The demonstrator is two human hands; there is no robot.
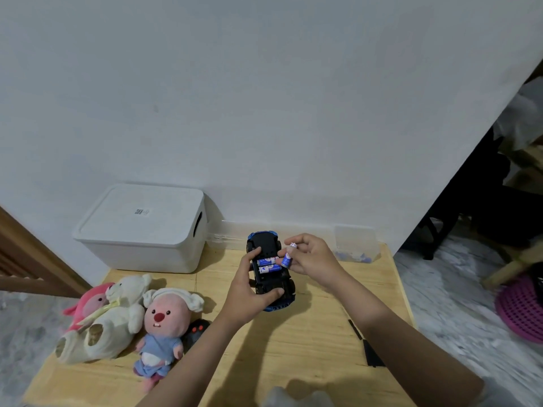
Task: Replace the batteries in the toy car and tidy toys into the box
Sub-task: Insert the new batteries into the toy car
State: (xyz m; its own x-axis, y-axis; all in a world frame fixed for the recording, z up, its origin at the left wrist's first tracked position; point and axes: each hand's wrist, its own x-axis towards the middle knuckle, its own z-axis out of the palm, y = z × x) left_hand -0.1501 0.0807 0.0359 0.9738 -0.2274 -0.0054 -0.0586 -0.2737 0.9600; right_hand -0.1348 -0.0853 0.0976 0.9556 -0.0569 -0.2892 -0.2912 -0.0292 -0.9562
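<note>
We see the blue-and-black plastic toy car flipped belly-up above the pale wooden worktop, its long axis running away from us toward the wall. Our left hand grips it from the near left side, fingers curled over the chassis and thumb across the near end. Our right hand pinches one small blue-and-white cylindrical battery between thumb and fingertips, just beside the car's right edge. That battery stands tilted, nearly upright, while the open bay holds two blue batteries lying crosswise to the car. So the coming move, we judge, turns on swinging the held battery from near-upright to crosswise and shifting it left into the bay; the right hand is the nearer one.

The count: three batteries, two seated, one held. One car. Three plush toys at the left: a pink one, a cream bear, and a pink-faced beaver in blue clothes. One black remote with red buttons sits behind the beaver. One white lidded plastic storage box stands against the wall, lid still on.
</note>
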